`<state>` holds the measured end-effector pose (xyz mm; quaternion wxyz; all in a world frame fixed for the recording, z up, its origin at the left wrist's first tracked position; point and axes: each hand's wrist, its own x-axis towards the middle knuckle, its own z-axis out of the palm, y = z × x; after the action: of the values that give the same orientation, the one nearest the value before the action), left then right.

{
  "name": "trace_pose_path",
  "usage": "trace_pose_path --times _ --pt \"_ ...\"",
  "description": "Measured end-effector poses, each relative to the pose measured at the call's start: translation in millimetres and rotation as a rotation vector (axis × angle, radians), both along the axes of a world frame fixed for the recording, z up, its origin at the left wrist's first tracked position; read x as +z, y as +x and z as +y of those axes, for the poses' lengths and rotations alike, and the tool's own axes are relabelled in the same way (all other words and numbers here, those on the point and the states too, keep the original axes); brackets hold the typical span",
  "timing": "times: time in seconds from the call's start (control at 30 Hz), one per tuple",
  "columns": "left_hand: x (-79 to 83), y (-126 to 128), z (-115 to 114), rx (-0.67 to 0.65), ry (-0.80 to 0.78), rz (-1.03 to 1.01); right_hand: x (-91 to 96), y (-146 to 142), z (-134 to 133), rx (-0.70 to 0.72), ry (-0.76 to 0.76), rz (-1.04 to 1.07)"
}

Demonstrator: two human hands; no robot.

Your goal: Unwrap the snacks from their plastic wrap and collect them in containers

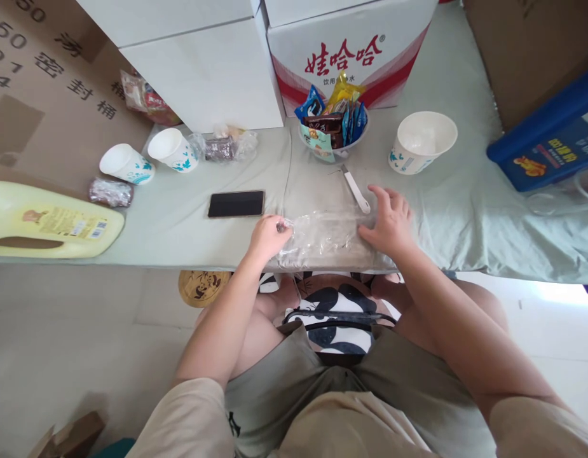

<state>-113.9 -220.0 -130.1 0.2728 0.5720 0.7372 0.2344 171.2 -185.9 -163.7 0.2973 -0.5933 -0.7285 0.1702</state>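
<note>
A clear, crinkled plastic bag (325, 234) lies flat along the table's front edge. My left hand (269, 238) has its fingers curled around the bag's left end. At the other end is my right hand (391, 222), its fingers spread apart and its thumb by the bag's right edge; it holds nothing. Just left of the right hand's fingertips, a small white-handled tool with a short metal tip (356, 191) rests on the cloth. A dark phone (236, 204) lies beyond my left hand.
Behind stand a bowl of wrapped snacks (332, 130) and white cartons (341, 57). Paper cups stand at right (420, 143) and left (172, 151), near wrapped snacks (225, 146). A yellow jug (55, 222) lies far left; a blue package (551, 140) is far right.
</note>
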Motion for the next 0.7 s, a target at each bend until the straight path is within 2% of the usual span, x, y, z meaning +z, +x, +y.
trace_pose_path --times 0.1,0.17,0.23,0.37,0.4,0.47,0.5,0.57,0.63,0.7 --pt "8.8 0 0 -0.046 -0.05 -0.379 9.6 4 0 0.2 0.087 0.184" --pt "18.2 0 -2 -0.099 -0.15 -0.657 19.4 6 0 0.218 0.197 0.315" --pt "27.9 1 -5 -0.173 -0.29 -0.828 29.2 7 0 0.19 0.267 0.381" --pt "40.7 4 -9 -0.308 -0.476 -0.918 41.0 0 -5 0.198 0.36 0.249" --pt "42.3 5 -10 -0.331 -0.504 -0.932 41.5 -4 -8 0.236 0.392 0.208" --pt "44.2 8 -11 -0.367 -0.56 -0.97 40.2 -16 -16 0.42 0.402 0.181" --pt "44.9 10 -11 -0.381 -0.582 -0.993 38.6 -23 -20 0.551 0.349 0.187" --pt "45.8 12 -12 -0.393 -0.602 -1.03 35.1 -36 -27 0.762 0.116 0.179" --pt "46.6 14 -13 -0.373 -0.585 -1.045 32.8 -45 -31 0.794 -0.162 0.13" --pt "47.0 13 -11 -0.319 -0.547 -1.031 33.0 -48 -30 0.738 -0.339 0.107"
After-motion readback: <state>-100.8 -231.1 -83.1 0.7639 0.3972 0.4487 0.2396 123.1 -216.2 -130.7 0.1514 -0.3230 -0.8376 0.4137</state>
